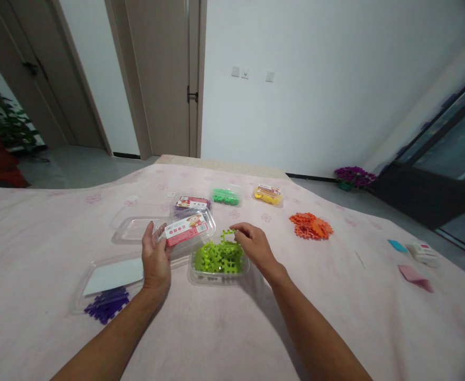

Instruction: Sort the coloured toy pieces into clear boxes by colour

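Observation:
My left hand grips the edge of a clear plastic lid with a red and white label, tilted up at the back left of an open box. That clear box is heaped with lime-green interlocking plastic pieces. Above its right rear corner, the closed fingertips of my right hand pinch one lime-green piece. Left of my left hand lies another clear box with a pale card, and dark purple pieces at its front edge, partly behind my left forearm.
Behind stand clear boxes of purple pieces, green pieces and yellow pieces. An orange pile lies loose to the right. Farther right are a blue piece, a white packet and a pink cloth-like item.

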`<control>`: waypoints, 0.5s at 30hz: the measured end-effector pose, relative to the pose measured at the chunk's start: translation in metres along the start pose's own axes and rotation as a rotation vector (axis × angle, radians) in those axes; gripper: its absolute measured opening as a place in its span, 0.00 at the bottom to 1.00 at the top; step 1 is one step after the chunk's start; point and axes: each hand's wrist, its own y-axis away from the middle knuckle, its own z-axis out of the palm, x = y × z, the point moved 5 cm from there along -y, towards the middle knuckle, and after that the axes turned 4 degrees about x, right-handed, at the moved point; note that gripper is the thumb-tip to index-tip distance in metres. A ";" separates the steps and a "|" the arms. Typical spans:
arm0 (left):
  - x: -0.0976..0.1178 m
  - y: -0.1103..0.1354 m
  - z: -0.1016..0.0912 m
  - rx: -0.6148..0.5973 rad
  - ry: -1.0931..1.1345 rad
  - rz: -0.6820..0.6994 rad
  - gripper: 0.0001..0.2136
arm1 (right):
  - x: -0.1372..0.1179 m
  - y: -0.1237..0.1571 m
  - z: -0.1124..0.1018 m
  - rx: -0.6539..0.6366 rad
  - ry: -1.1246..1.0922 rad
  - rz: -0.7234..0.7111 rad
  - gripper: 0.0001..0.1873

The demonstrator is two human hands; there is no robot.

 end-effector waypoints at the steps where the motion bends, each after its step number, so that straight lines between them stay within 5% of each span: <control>1: 0.000 0.000 0.000 0.003 0.001 0.000 0.33 | -0.001 0.001 0.001 -0.032 0.023 -0.007 0.15; 5: 0.003 0.003 0.001 0.020 -0.008 -0.018 0.33 | -0.012 0.010 0.013 -0.171 0.191 -0.109 0.15; 10: 0.005 0.004 0.002 0.021 -0.003 -0.004 0.32 | -0.037 0.027 0.020 -0.094 0.372 -0.332 0.12; 15: 0.004 0.004 0.001 0.019 -0.010 0.006 0.32 | -0.054 0.033 0.033 -0.204 0.528 -0.425 0.20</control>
